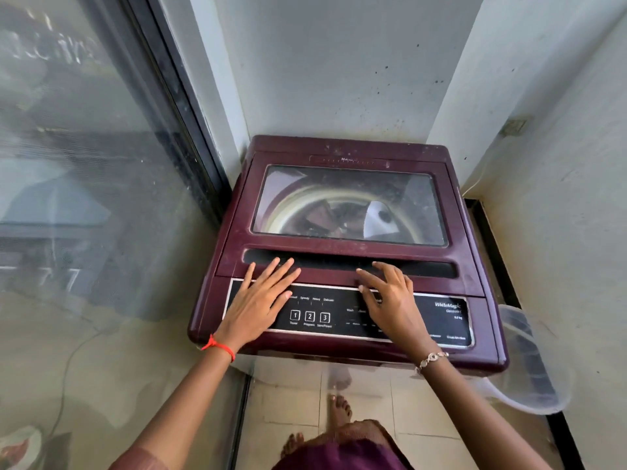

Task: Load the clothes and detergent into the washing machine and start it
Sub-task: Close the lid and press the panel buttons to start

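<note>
both hands on the front of the closed washing machine

the washing machine (346,252) is a dark red top-loading one, and it stands in a corner between a glass door (84,198) on the left and pale walls behind and on the right. its lid (349,205) is down and closed. through the window of the lid the drum is visible, with dark clothes (325,218) inside and something white next to them; because of the reflections on the window it is hard to tell what the white thing is, perhaps a piece of cloth.

the left hand (261,303) lies flat with the fingers spread apart, holding nothing. its palm covers the left end of the black control panel (448,317) and the fingertips reach to the long dark handle recess (424,268) of the lid. the right hand (390,300) is also empty, the fingers loosely bent and apart, resting on the edge where the lid meets the panel. between the two hands there are three buttons (309,316) marked 1, 2 and 3, and no finger touches them.

a red thread (219,347) is around the left wrist and a bracelet (431,359) around the right wrist. a clear plastic tub (529,364) stands just beside the machine on the right. below, bare feet (339,408) are on the tiled floor (291,395)
</note>
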Tool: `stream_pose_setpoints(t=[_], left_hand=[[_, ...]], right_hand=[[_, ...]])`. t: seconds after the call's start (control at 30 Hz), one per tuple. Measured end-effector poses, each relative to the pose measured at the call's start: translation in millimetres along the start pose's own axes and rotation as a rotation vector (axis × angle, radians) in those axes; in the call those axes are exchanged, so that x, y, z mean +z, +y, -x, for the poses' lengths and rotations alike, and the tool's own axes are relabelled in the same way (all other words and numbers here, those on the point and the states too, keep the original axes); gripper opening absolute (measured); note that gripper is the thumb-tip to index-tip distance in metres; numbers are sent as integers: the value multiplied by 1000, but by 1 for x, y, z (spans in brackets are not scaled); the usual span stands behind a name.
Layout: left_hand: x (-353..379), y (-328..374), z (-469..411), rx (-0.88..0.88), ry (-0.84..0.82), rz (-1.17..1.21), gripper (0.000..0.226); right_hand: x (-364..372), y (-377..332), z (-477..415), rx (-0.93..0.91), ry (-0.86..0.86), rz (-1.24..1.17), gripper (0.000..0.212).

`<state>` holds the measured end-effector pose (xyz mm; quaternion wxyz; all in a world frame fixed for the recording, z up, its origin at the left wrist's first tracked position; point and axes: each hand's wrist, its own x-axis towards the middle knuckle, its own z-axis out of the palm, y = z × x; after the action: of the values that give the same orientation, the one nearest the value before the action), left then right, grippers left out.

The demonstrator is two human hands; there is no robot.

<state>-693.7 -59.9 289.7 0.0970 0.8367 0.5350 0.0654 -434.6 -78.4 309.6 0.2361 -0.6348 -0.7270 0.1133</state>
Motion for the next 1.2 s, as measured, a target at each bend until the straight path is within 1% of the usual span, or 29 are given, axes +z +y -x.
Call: stream_pose_setpoints(t=[0.1,0.2,0.3,0.43,0.57,0.8,1.2], left_hand=[[2,1,4,-58,27,-40,52],[8,1,6,-92,65,-43,52],[12,1,4,-103,96,-22,50],[18,3,6,-138,149,-10,50],[20,4,7,-148,163,-15,48],[20,6,6,-185,192,6,47],[15,7,5,-199,225,37,46]], right_hand=[[4,-19,11,-73,107,-13,29],[13,-40,23,-203,151,-52,30],[31,-57,29,-325,136,-49,27],[49,-64,22,-398,119,-63,25],[63,-59,20,-480,71,-58,25],[71,-57,21,-501,69,-2,23],[73,-60,17,-536,52,98,20]])
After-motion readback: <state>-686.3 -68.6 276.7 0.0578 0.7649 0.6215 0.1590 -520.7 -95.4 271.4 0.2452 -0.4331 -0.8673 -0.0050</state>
